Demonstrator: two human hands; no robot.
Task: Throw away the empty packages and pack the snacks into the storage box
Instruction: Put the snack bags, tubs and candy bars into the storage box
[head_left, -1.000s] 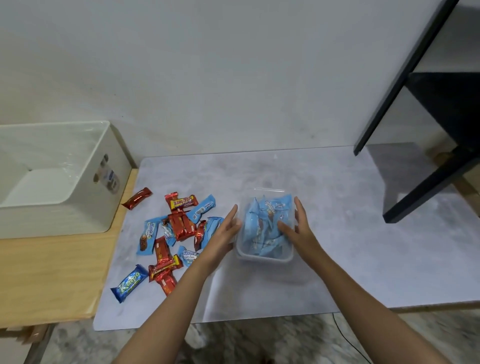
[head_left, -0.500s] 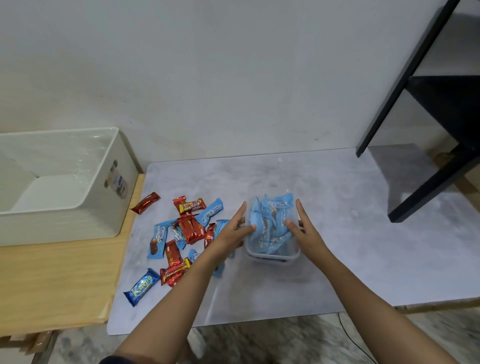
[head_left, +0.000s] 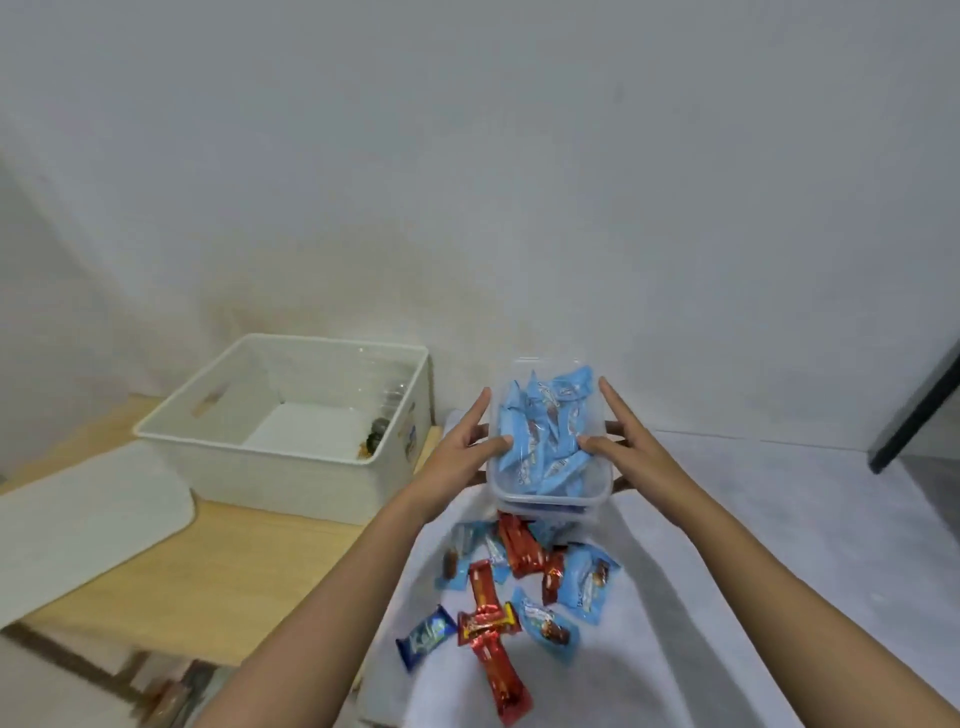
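Plain white wall (head_left: 519, 182) behind. Wooden desk (head_left: 208, 561) on your left carries the white storage box (head_left: 291, 473); grey mat (head_left: 727, 571) to its right. Your left hand (head_left: 462, 452) and right hand (head_left: 618, 441) clamp the clear container (head_left: 550, 493) of blue packets, lifted above the loose snacks (head_left: 514, 597) scattered on the mat.

Clear container (head_left: 550, 483) is held between left hand (head_left: 457, 457) and right hand (head_left: 623, 452), above loose snacks (head_left: 511, 587) on the mat (head_left: 727, 571). Wrapped snacks (head_left: 545, 431) lie inside it. Storage bin (head_left: 291, 421) stands left, on the wooden table (head_left: 208, 566).
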